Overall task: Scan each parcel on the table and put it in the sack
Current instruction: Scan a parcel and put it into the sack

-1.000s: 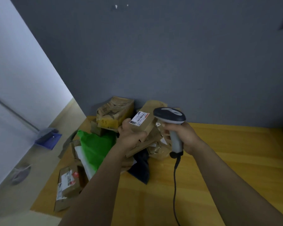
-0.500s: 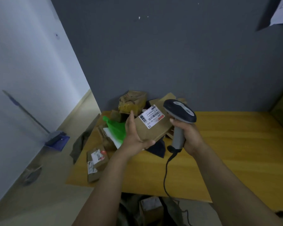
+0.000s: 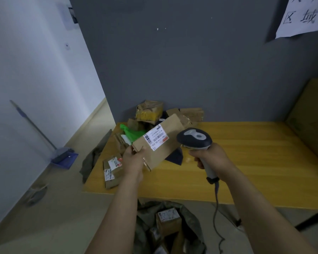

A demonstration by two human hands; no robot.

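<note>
Left hand (image 3: 133,161) grips the cardboard parcel (image 3: 160,143) label-up, tilting its barcode toward the scanner (image 3: 195,139) clenched in right hand (image 3: 212,157) alongside.

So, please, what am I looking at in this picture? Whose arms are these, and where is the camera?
There is no machine here. A person wears one wide-angle camera on the head, so you look forward and down along their own two arms. The left hand grips a long cardboard parcel by one end, with its white label facing up. The right hand grips the handle of a corded barcode scanner, held close beside the parcel. Below them is a yellow wooden table. At its far left corner lies a pile of more parcels, and among them is a green bag. On the floor in front of the table lies an open sack with a boxed parcel already inside.
</note>
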